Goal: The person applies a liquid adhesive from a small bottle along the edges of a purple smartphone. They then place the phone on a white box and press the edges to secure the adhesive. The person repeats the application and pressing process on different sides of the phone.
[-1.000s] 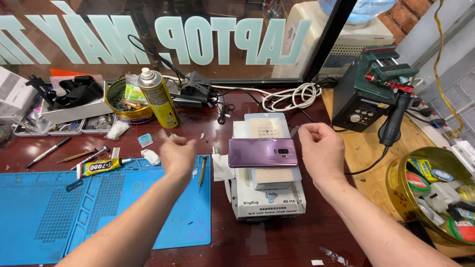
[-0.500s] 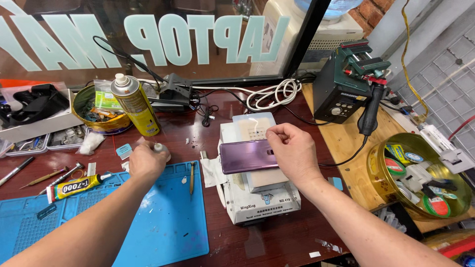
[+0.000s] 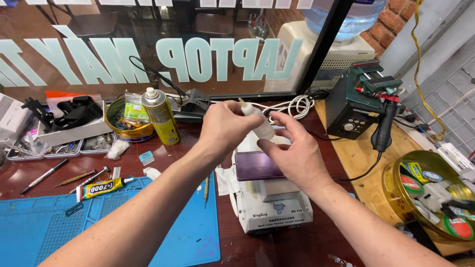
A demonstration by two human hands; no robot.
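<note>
Both hands now raised: L hand point(image 3: 225, 123) grips small white bottle point(image 3: 257, 120), open R hand point(image 3: 294, 151) steadying it above purple phone point(image 3: 257, 165)

Held a small white squeeze bottle point(image 3: 257, 120) in the left hand point(image 3: 228, 123), raised above a purple phone point(image 3: 257, 165). Kept the right hand point(image 3: 296, 151) just beside the bottle, fingers spread. Rested the phone on a white heating machine point(image 3: 269, 207) upon the dark red surface point(image 3: 188, 153). Left a yellow spray can point(image 3: 160, 116) upright, a glue tube point(image 3: 101, 188) by the blue mat point(image 3: 64, 227).
</note>
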